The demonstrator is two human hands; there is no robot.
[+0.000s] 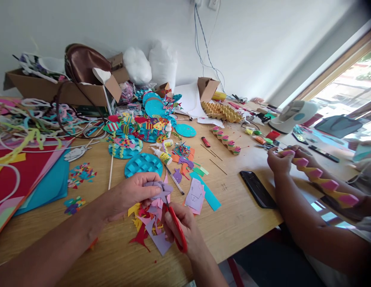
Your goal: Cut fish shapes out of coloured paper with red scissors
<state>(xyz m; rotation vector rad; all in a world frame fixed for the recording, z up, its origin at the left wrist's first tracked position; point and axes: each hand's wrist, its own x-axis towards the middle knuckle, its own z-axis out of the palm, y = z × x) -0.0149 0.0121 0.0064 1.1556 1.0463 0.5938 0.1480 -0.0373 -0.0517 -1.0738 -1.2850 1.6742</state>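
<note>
My left hand (146, 191) pinches a small lavender paper piece (165, 192) with a pointed outline. In my right hand (185, 225) is a pair of red-handled scissors (178, 231), its blades up against that paper. Beneath both hands lies a heap of paper scraps (158, 235) in lavender, pink, yellow and red. Just to the right rests a lavender sheet with a drawn outline (195, 194), on top of pink paper. A pen (175, 179) and a purple fish cutout (177, 175) lie beyond my hands.
A co-worker's hands (279, 161) hold a pink and yellow egg-carton strip (315, 172) at the right. Near them lies a black phone (257, 189). Blue woven paper discs (143, 165), glue bottles (163, 156) and colored sheets (55, 187) cover the left and middle.
</note>
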